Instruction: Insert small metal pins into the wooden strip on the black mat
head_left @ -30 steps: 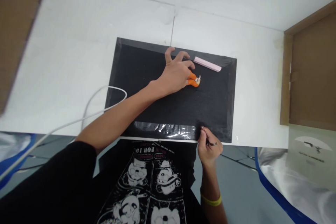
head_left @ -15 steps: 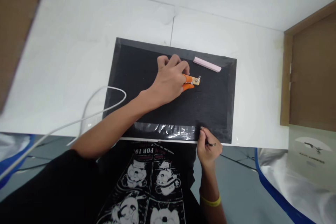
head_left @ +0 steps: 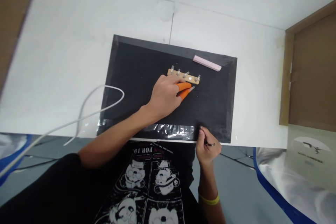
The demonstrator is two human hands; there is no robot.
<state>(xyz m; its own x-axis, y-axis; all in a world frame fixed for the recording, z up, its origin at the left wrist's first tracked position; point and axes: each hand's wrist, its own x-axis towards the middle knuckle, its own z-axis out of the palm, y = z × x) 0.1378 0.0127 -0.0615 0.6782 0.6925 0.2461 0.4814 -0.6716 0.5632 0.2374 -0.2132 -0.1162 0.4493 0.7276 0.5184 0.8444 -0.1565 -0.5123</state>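
My left hand (head_left: 168,94) reaches in over the black mat, orange covers (head_left: 184,86) on its thumb and index finger. Between those fingertips it pinches a small clear hook (head_left: 192,89), just below a light wooden strip (head_left: 194,79). Several clear pieces stand up along this strip, and a white round spot shows between two of them near its right end. The other left fingers rest at or over the strip's lower edge; contact is unclear. At the mat's front edge, my right hand (head_left: 209,147) is closed in a pinch on something tiny and dark, too small to name.
The black mat (head_left: 136,63) lies on a white table (head_left: 70,42). A pink bar (head_left: 207,63) rests near its upper right edge. A white cable (head_left: 91,114) loops over the mat's left side. Brown panels (head_left: 312,80) stand at both sides.
My left hand has moved down and slightly left, off the wooden strip, which now shows along its length. The small clear hook is now seen in its fingertips. My right hand stays in place.
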